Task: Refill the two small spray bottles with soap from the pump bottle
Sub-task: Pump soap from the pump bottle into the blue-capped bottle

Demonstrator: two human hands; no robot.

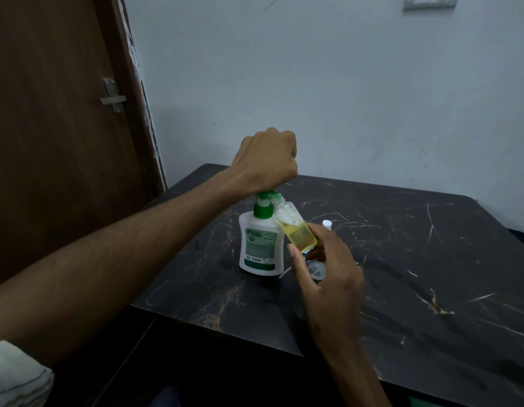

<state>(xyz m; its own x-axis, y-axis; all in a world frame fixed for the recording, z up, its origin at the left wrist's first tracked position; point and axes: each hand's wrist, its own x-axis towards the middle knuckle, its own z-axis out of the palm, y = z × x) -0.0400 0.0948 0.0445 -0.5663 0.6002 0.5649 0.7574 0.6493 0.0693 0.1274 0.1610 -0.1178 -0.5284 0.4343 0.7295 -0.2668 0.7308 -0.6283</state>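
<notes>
One rolled pale sleeve (17, 374) sits at the 8 o'clock corner, nearest the camera. Two bare hands are in view. The right hand (325, 268), coming up from 5 o'clock, pinches one small clear spray bottle (297, 229) by its base between thumb and fingers; the bottle tilts with its open neck toward 11 o'clock, up against the pump spout, and yellow liquid fills roughly its lower half. Partly hidden behind that hand, a second small clear bottle (317, 270) lies on the black marbled table (416, 274), and one white cap (327, 223) stands just past it toward 1 o'clock. One white pump bottle (259, 245) with a green collar stands upright at the table's near-left area; its green and white label carries print too small to read. The left hand (266, 160), fingers curled down into a fist, presses on the green pump head (265, 195). Farther off, one brown door (55, 127) with one metal latch (113, 96) fills the 9 o'clock side, and one wall switch plate (429, 1) sits at 1 o'clock
</notes>
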